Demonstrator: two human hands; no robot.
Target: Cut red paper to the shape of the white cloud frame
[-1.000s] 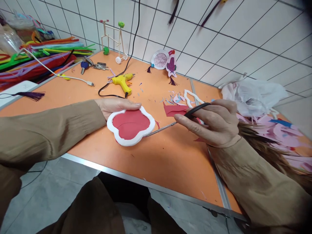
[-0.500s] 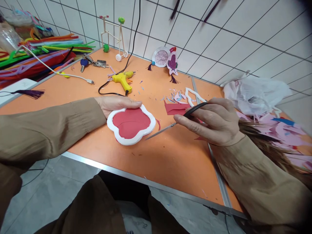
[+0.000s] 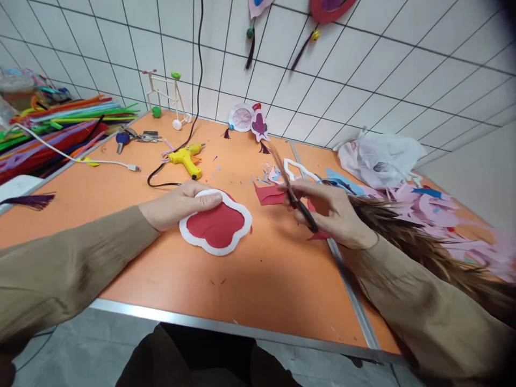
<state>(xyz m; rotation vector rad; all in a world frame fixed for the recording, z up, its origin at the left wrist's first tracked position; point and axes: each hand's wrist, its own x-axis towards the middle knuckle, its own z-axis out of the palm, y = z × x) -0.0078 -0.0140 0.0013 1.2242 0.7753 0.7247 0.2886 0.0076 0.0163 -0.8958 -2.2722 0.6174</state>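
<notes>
My left hand (image 3: 177, 207) rests on the orange table (image 3: 258, 274), its fingers pinching the upper left rim of a red cloud-shaped paper piece with a white border (image 3: 217, 224). To its right, my right hand (image 3: 328, 212) grips black-handled scissors (image 3: 292, 191) whose blades point up and away, blurred by motion. A red paper scrap (image 3: 266, 194) lies just left of that hand. Loose hair hangs over my right sleeve.
A yellow glue gun (image 3: 185, 159) with a black cord, keys (image 3: 139, 137) and a stick model (image 3: 165, 99) sit at the back. Pipe cleaners (image 3: 56, 131) pile up at the left. Paper offcuts (image 3: 419, 201) and a plastic bag (image 3: 381, 156) lie at the right.
My right hand swung the scissors from pointing at the red piece to pointing up and away. The view has tilted up; my left hand stays on the piece.
</notes>
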